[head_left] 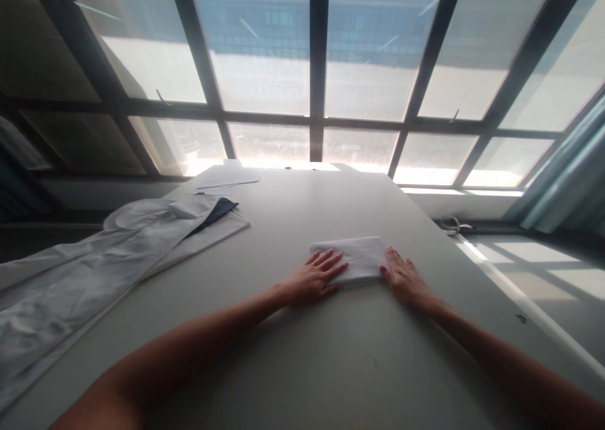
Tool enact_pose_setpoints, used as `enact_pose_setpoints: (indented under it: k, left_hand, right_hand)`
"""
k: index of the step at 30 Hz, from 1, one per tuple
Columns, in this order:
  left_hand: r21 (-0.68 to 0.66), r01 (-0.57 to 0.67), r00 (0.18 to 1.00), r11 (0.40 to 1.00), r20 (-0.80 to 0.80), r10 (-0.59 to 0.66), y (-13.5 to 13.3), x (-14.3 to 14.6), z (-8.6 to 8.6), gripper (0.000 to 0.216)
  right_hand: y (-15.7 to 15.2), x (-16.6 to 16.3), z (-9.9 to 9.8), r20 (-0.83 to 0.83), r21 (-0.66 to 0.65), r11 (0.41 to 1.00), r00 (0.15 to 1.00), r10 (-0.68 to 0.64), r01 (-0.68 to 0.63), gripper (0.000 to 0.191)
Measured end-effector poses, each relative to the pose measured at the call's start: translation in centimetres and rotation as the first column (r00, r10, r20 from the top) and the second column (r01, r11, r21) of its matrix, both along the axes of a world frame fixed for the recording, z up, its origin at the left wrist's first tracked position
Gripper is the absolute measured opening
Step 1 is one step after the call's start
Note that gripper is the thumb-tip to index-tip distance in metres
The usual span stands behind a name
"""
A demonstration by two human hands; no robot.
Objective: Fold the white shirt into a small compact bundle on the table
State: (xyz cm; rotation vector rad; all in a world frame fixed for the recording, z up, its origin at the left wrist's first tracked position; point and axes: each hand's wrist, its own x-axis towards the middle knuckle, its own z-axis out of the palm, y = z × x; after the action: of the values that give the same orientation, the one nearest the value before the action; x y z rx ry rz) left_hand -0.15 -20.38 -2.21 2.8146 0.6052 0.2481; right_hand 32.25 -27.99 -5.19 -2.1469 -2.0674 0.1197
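Note:
A white cloth (362, 257), folded into a flat rectangle, lies on the white table (293, 209). My left hand (316, 280) rests flat with fingers spread over the cloth's left end. At the right end, my right hand (403, 280) touches the cloth's edge, its fingers stretched out and pointing away from me. Neither hand grips the cloth. What kind of cloth it is cannot be told from its folded shape.
Loose white fabric (155, 234) with a dark blue patch (218, 212) is heaped along the table's left side. Behind it lie white sheets (227, 179). Large windows (265, 52) stand beyond the far edge, and a curtain (562, 165) hangs at the right.

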Motion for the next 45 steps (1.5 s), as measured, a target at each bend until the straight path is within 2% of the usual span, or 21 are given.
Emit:
enact_pose_setpoints:
  k: [6,8,10,12,15,17,19,23,28,31,35,39,42,45]
  left_hand:
    - [-0.002,0.003,1.000,1.000,0.022,-0.002,-0.2,-0.7,0.1,0.067]
    - [0.006,0.029,0.999,1.000,0.035,-0.029,-0.3,-1.8,0.3,0.065]
    - [0.015,0.057,0.997,0.998,0.048,-0.057,-0.6,-3.4,0.5,0.060]
    - [0.030,0.019,0.993,0.999,0.112,-0.022,-0.6,-5.2,0.7,0.054]
    - [0.009,-0.213,0.927,0.977,0.320,0.199,-0.2,-7.4,0.8,0.052]
    - [-0.049,-0.367,0.830,0.929,0.434,0.351,0.4,-8.1,0.7,0.052]
    - [-0.101,-0.441,0.761,0.892,0.484,0.431,1.0,-8.3,0.6,0.054]
    - [-0.127,-0.424,0.754,0.897,0.498,0.428,1.4,-8.0,0.3,0.052]
    - [-0.133,-0.411,0.769,0.902,0.481,0.421,1.4,-7.6,0.1,0.053]
    - [-0.132,-0.408,0.786,0.903,0.452,0.422,1.6,-7.4,-0.1,0.054]
    - [-0.141,-0.394,0.807,0.908,0.420,0.415,1.7,-7.4,-0.3,0.054]
    - [-0.135,-0.395,0.815,0.909,0.406,0.414,1.8,-7.5,-0.6,0.052]
    - [-0.132,-0.403,0.811,0.906,0.407,0.420,1.9,-7.6,-0.7,0.051]
    - [-0.141,-0.400,0.818,0.906,0.392,0.422,2.0,-7.6,-0.9,0.049]
  right_hand:
    - [-1.5,1.3,-1.0,0.005,-0.033,0.998,0.998,-0.057,0.057,0.084]
    - [-2.0,1.5,-1.3,-0.009,0.028,0.993,0.994,-0.111,0.111,0.085]
    - [-2.6,1.2,-1.1,-0.020,0.165,0.977,0.991,-0.135,0.136,0.084]
    - [-3.3,0.2,-0.4,0.000,0.329,0.942,0.998,-0.062,0.059,0.077]
    - [-3.8,-2.7,1.2,0.084,0.436,0.880,0.982,0.169,-0.189,0.065]
    - [-3.7,-5.1,2.1,0.126,0.397,0.856,0.943,0.308,-0.332,0.060]
    - [-3.2,-6.9,2.7,0.158,0.320,0.836,0.895,0.417,-0.446,0.055]
    - [-1.4,-7.7,2.9,0.188,0.209,0.817,0.842,0.505,-0.537,0.056]
    - [2.2,-5.3,2.6,0.181,0.203,0.867,0.888,0.424,-0.455,0.060]
    - [5.5,-2.9,2.3,0.153,0.207,0.918,0.938,0.312,-0.339,0.059]
    - [11.2,1.8,2.6,0.129,0.149,0.974,0.980,0.150,-0.169,0.053]
    - [15.6,5.0,3.4,0.100,0.062,0.998,0.995,-0.004,-0.002,0.053]
    - [16.8,4.2,3.4,0.082,0.061,0.996,0.994,-0.071,0.066,0.063]
    - [17.0,1.6,2.8,0.056,0.040,0.999,0.998,-0.001,-0.001,0.072]
